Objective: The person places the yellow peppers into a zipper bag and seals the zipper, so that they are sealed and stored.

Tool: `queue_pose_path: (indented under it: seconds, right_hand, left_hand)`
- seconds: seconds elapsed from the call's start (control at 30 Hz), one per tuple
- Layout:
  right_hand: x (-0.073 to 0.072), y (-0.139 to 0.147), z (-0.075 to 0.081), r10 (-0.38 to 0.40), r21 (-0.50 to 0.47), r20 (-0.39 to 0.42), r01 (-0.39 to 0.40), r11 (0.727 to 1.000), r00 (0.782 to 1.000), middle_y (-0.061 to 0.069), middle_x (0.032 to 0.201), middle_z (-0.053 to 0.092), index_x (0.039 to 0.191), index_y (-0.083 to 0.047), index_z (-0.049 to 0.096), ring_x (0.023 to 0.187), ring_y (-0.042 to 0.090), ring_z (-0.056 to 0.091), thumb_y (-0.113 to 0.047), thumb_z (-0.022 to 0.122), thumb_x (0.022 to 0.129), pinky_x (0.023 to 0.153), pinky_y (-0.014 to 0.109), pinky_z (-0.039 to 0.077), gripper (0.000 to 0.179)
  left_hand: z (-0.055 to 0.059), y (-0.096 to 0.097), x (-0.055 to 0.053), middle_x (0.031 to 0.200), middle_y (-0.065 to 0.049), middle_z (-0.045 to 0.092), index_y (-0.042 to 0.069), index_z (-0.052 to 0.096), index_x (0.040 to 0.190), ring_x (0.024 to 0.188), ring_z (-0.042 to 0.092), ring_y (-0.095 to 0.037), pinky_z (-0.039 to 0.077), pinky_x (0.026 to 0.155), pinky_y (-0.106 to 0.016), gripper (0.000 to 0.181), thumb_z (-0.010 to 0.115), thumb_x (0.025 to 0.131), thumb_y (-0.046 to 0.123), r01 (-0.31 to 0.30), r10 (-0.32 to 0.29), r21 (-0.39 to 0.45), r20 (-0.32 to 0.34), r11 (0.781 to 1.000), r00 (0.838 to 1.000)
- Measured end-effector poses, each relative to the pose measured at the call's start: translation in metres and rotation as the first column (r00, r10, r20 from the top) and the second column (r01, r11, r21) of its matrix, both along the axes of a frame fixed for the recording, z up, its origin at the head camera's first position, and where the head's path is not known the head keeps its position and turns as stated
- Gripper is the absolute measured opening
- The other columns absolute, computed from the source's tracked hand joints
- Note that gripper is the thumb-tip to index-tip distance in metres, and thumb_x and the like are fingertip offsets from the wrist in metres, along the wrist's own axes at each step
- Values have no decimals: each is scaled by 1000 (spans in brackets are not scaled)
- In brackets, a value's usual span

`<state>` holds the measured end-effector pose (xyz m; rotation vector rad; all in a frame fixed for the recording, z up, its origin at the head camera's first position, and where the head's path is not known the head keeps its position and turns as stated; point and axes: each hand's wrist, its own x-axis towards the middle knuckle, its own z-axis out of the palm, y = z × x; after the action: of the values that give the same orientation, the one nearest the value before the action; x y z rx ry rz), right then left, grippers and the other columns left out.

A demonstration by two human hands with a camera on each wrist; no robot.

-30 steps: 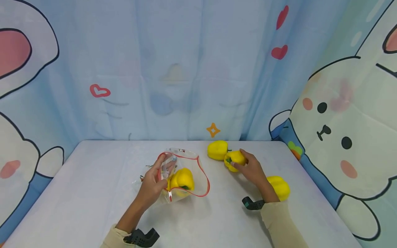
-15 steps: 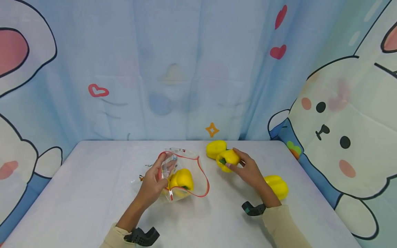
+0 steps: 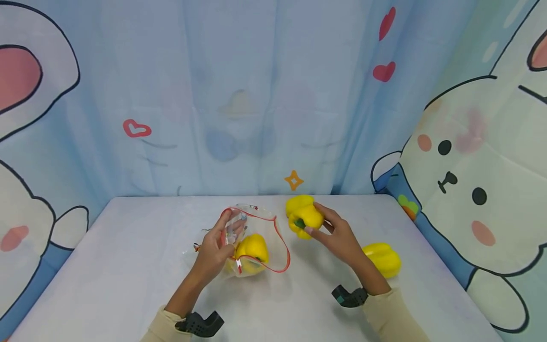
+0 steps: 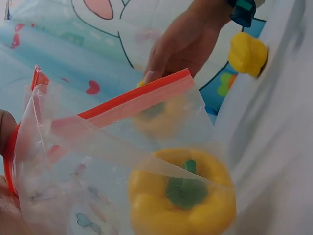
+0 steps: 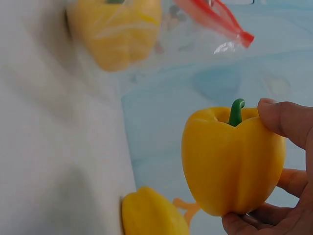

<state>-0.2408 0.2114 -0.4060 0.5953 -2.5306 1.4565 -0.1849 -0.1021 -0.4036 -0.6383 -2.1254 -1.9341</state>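
My left hand (image 3: 215, 247) grips the side of a clear zip bag (image 3: 273, 242) with a red seal edge, its mouth spread wide. Inside the bag sits a yellow bell pepper (image 3: 253, 248), its green stem showing through the plastic in the left wrist view. Thumb and fingers of my right hand (image 3: 342, 236) hold another yellow bell pepper (image 5: 234, 159) off the table, to the right of the bag. Behind that one, partly hidden in the head view, a further bell pepper (image 5: 150, 213) rests on the table.
One more yellow bell pepper (image 3: 383, 260) lies on the white table (image 3: 141, 266), beyond my right forearm. A blue curtain (image 3: 235, 95) with cartoon prints hangs behind the table's far edge. Dark wrist cameras (image 3: 200, 324) sit on both wrists.
My right hand has lifted its bell pepper and carried it left toward the bag, so it now overlaps the rear pepper in the head view. My left hand and the bag stay nearly still.
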Motion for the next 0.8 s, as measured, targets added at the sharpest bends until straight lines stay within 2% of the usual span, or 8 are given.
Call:
queue_pose_path:
  seconds: [0.2, 0.47, 0.67, 0.8]
  right_hand:
    - [8, -10, 12, 61, -36, -53, -63, 997, 997, 17, 148, 38, 149, -2, 36, 132, 34, 40, -12, 65, 92, 104, 41, 36, 64]
    - [22, -13, 31, 121, -89, -130, -133, 987, 984, 12, 148, 39, 150, -3, 34, 132, 26, 41, -6, 63, 93, 103, 24, 36, 64]
    - [36, -18, 45, 206, -164, -128, -225, 960, 970, 14, 149, 38, 150, -3, 35, 129, 19, 43, -1, 61, 92, 102, 23, 38, 63]
    - [43, -24, 51, 295, -166, -102, -308, 937, 950, 16, 150, 36, 150, -3, 35, 130, 16, 43, 0, 60, 93, 103, 26, 38, 62]
  left_hand:
    - [-1, 3, -5, 154, -17, 31, -6, 18, 152, 132, 45, -28, 38, 101, -26, 77, 45, 80, -11, 58, -58, 41, 6, 997, 998]
    - [-1, 6, -9, 155, -17, 29, -5, 17, 152, 132, 45, -28, 38, 100, -27, 77, 45, 81, -13, 79, -80, 56, 19, 995, 997]
    - [-1, 6, -9, 155, -17, 28, -6, 16, 152, 132, 44, -28, 38, 100, -28, 77, 45, 81, -14, 94, -96, 53, 19, 994, 995]
    - [0, 4, -9, 155, -16, 29, -6, 17, 152, 133, 44, -27, 38, 101, -27, 78, 46, 80, -11, 71, -72, 40, 11, 997, 997]
